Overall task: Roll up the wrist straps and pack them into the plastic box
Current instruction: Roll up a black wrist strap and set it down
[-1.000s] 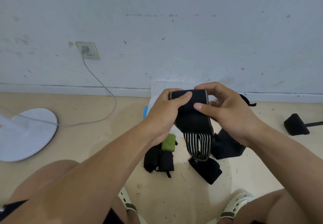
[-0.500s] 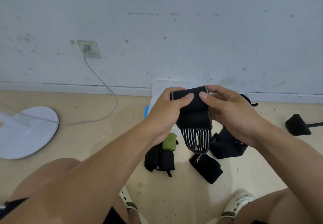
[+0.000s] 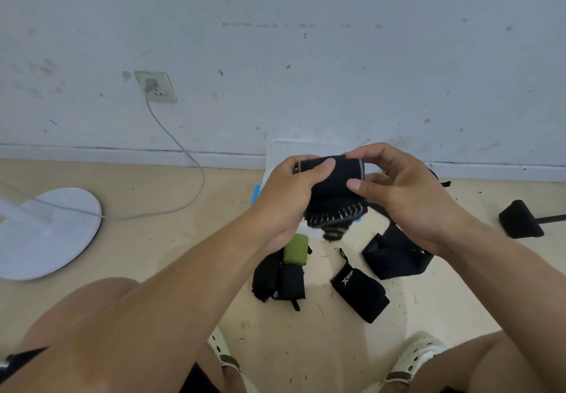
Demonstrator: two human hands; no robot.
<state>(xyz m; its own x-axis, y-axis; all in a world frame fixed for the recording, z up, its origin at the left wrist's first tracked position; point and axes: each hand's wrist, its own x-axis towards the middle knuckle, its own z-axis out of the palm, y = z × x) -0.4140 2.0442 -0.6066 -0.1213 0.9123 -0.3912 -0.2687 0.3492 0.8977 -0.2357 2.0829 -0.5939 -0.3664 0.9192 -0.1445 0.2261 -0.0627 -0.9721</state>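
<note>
Black wrist strap (image 3: pixel 332 184) gripped between left hand (image 3: pixel 286 198) and right hand (image 3: pixel 404 190), fingers curled round it, striped end dangling below.

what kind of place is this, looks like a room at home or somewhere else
Probably a plain indoor room, perhaps at home: a scuffed white wall with a wall socket, a beige floor strewn with debris, and a white fan base.

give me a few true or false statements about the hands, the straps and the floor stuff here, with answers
1. Both hands, left hand and right hand, hold the black wrist strap with a striped end. True.
2. The olive green rolled strap lies inside the plastic box. False: it lies on the floor beside black rolls.
3. The black strap with white lettering lies on the floor, untouched. True.
4. The grey cable is unplugged. False: it is plugged into the wall socket.
</note>
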